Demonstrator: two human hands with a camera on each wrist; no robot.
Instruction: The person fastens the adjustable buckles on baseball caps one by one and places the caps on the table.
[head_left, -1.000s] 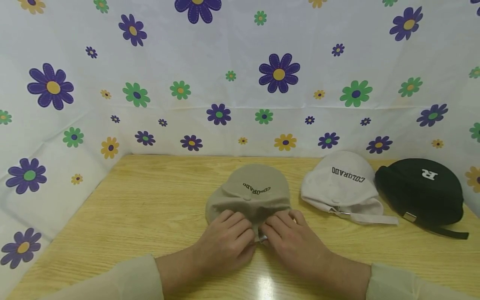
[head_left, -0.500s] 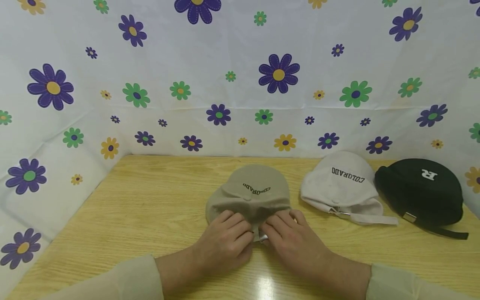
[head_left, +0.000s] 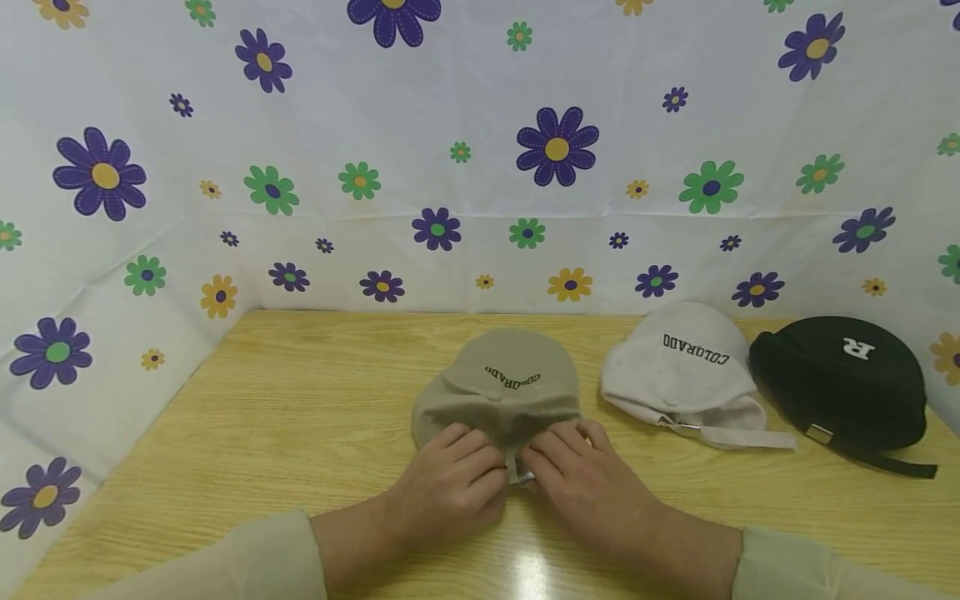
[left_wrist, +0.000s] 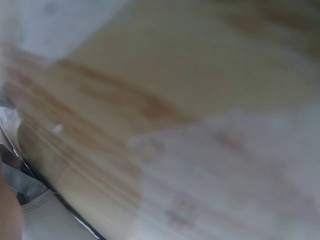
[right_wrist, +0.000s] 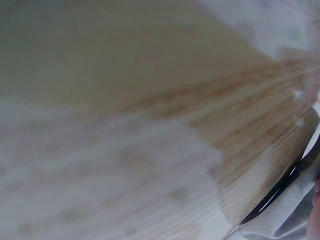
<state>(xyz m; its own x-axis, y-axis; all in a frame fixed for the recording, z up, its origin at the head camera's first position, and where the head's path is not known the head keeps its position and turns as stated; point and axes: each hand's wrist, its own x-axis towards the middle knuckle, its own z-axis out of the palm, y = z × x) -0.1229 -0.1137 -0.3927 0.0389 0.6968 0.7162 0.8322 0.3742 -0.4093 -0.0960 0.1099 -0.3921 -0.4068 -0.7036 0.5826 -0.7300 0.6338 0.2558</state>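
Observation:
A khaki baseball cap [head_left: 517, 354] with COLORADO lettering, upside down from here, lies at the table's middle, its back edge toward me. My left hand [head_left: 453, 483] grips that edge left of the strap gap with curled fingers. On the other side, my right hand [head_left: 588, 483] pinches the cap's edge beside a small metal buckle [head_left: 526, 477]. The strap is mostly hidden behind the fingers. Only a sliver of cap fabric [left_wrist: 55, 220] shows at the lower left of the left wrist view. Its fabric [right_wrist: 280, 215] also shows at the lower right of the right wrist view.
To the right lies an off-white COLORADO cap [head_left: 686, 358], its strap end trailing right. Beside it is a black cap [head_left: 840, 383] with a white R and a buckled strap. A flowered cloth [head_left: 450, 100] hangs behind the wooden table [head_left: 300, 392].
My left thumb has drawn in slightly under the fingers, and the buckle's tilt by the right fingertips differs a little. The caps stay in place.

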